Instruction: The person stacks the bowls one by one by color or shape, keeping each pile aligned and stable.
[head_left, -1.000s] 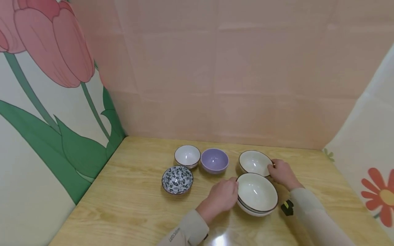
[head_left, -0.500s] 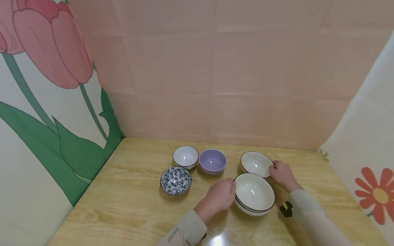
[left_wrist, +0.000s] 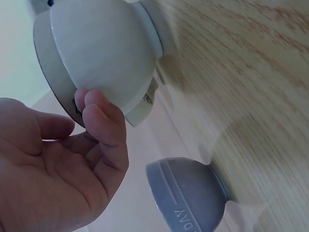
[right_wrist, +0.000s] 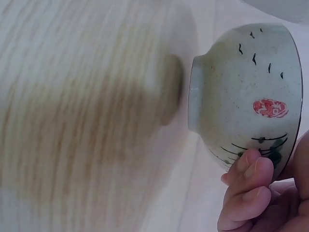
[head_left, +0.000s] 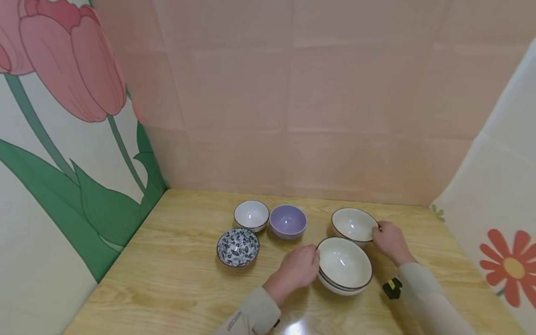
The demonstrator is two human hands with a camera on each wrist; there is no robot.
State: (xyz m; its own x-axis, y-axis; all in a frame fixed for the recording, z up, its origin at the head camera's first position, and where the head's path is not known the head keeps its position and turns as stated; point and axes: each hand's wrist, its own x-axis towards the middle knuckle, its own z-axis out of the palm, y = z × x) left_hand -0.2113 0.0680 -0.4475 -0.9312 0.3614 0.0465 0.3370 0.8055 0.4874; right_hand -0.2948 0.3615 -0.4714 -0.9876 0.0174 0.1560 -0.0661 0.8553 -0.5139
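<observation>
My right hand (head_left: pixel 390 239) pinches the dark rim of a cream bowl (head_left: pixel 353 223). In the right wrist view that bowl (right_wrist: pixel 246 92), with a red stamp and dark brush marks outside, is raised off the wood. Nearer to me stands a stack of cream bowls (head_left: pixel 344 263), the upper one dark-rimmed. My left hand (head_left: pixel 298 266) holds the stack's left rim between thumb and fingers. In the left wrist view the fingers (left_wrist: pixel 104 121) lie against the outside of the stacked bowls (left_wrist: pixel 104 53). How many bowls are nested is hard to see.
Left of the stack are a purple bowl (head_left: pixel 288 222), a white bowl (head_left: pixel 251 215) with a dark rim, and a black-and-white patterned bowl (head_left: pixel 237 247). All rest on the wooden table (head_left: pixel 180 265). A pink cloth wall (head_left: pixel 289 116) closes off the back.
My right hand has moved a little to the right with the cream bowl, widening its distance from the purple bowl. My left hand keeps hold of the stack. The head view has shifted slightly.
</observation>
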